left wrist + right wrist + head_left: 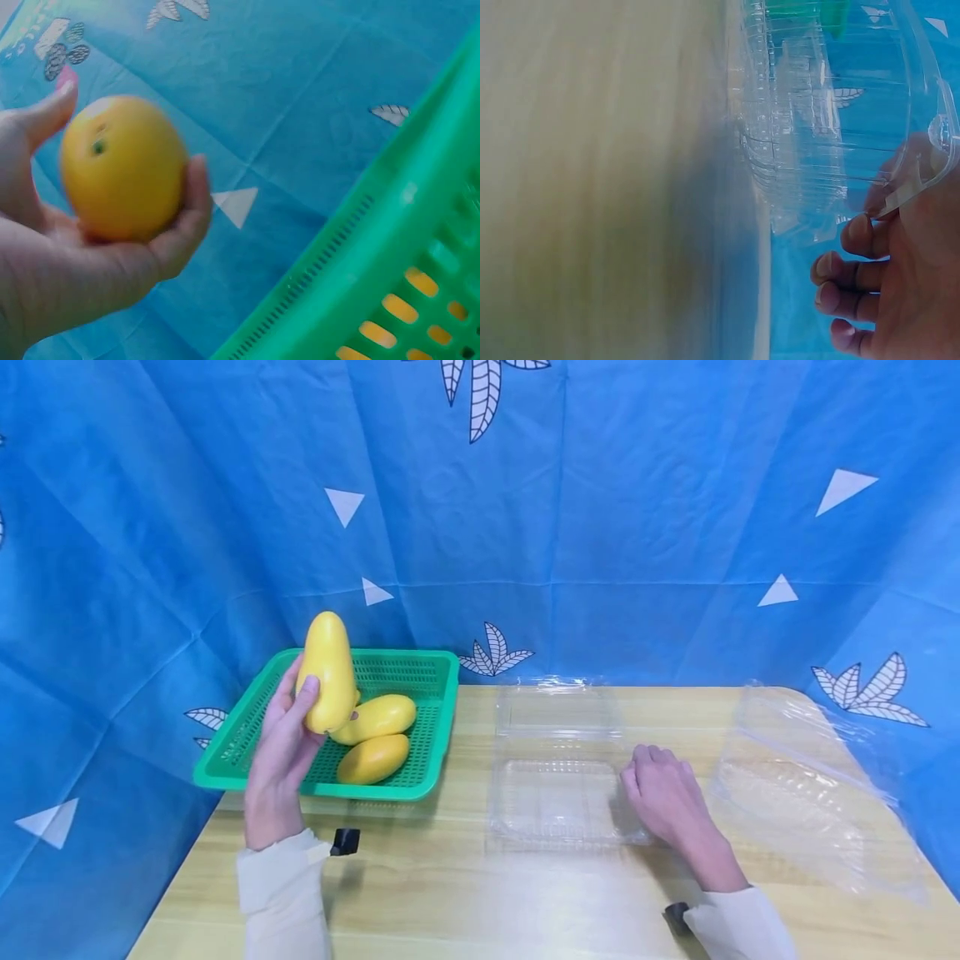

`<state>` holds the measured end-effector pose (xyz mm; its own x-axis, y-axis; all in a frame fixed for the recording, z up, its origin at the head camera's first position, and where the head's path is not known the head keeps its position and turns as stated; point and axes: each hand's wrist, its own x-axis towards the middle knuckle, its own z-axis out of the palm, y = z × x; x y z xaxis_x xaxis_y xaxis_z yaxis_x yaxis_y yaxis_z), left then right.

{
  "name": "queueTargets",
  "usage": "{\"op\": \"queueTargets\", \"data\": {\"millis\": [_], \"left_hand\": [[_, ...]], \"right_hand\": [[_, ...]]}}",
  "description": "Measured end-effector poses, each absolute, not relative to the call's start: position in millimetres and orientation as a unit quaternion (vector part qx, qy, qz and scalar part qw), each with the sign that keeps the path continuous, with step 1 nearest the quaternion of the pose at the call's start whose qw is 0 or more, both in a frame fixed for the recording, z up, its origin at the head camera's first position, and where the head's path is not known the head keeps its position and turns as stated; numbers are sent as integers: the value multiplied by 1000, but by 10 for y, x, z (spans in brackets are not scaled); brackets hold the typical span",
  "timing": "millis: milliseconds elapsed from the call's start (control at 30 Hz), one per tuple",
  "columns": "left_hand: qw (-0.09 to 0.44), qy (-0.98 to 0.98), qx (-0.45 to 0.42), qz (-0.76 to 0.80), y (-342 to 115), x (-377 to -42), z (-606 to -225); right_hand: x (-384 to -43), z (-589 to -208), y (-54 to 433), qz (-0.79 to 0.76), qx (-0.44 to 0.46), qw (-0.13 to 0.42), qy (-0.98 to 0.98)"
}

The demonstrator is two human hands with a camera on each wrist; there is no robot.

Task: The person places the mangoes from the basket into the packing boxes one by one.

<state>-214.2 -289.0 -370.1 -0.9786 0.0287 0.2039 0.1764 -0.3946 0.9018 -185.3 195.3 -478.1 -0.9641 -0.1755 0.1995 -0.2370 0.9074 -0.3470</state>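
Note:
My left hand [283, 739] grips a yellow mango [330, 672], raised over the green basket [444, 727]. In the left wrist view the mango [127, 172] shows its stem end, with thumb and fingers curled around its sides. Inside the basket lie more mangoes [375, 758], partly hidden behind the held one. My right hand [667, 797] pinches the right rim of an open clear plastic clamshell box [558, 797]. From the right wrist, its thumb shows through the clear wall of the box [817, 112], and the other fingers of the hand [900, 262] are bent below the rim.
Toward the right edge of the wooden table [420, 893] lies a clear plastic bag [810, 793], with ridged clear plastic visible inside. A blue patterned cloth [637, 510] hangs behind the table and down its left side.

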Motion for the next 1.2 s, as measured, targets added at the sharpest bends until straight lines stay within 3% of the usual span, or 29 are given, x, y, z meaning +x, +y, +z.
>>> {"op": "queueTargets", "data": {"millis": [200,533,1200], "left_hand": [[58,-542,-69,-835,-2876,-2166,-3722],[49,-624,-103,-773,-2751,-2128,-3659],[-34,-740,-127,-660,-2337,-2123,-3640]], "right_hand": [[-1847,-4796,1941,187,101,88,-973],[-1837,-4799,1947,192,105,88,-972],[-1836,-4797,1951,189,106,90,-972]]}}
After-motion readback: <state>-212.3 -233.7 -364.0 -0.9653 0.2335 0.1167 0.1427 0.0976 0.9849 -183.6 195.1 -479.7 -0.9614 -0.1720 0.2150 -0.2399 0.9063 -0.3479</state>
